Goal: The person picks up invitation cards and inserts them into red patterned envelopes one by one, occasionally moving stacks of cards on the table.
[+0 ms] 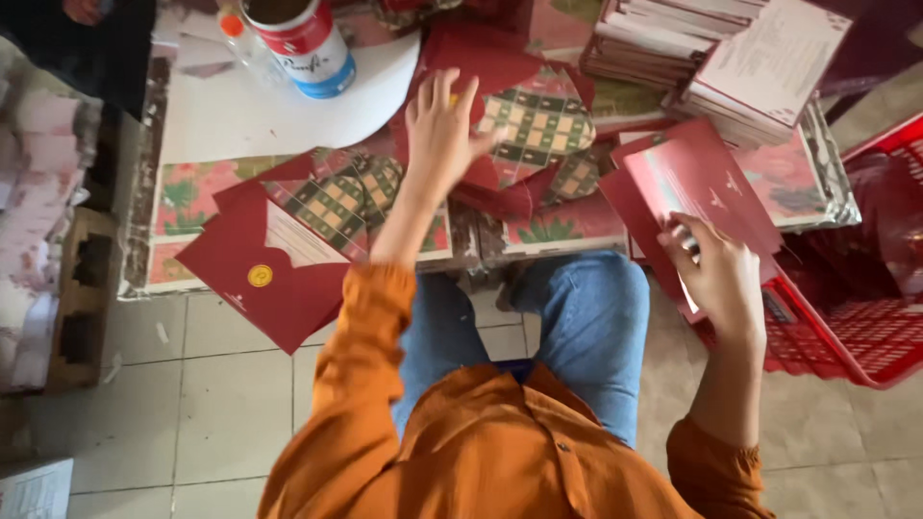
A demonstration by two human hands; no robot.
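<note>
My left hand [440, 125] reaches forward over the low table, fingers spread, resting on a pile of dark red envelopes with checkered green-and-cream linings [535, 123]. My right hand [719, 274] holds a dark red card folder [694, 183] at its lower edge, lifted over the table's right corner. Another open red envelope with a gold seal [261, 258] lies at the table's near left edge, hanging over it.
A tin can [306, 40] stands on a white paper sheet [279, 106] at the back left. Stacks of printed cards [740, 58] sit at the back right. A red plastic basket [856, 308] is on the floor at right. Cardboard stacks [53, 221] stand left.
</note>
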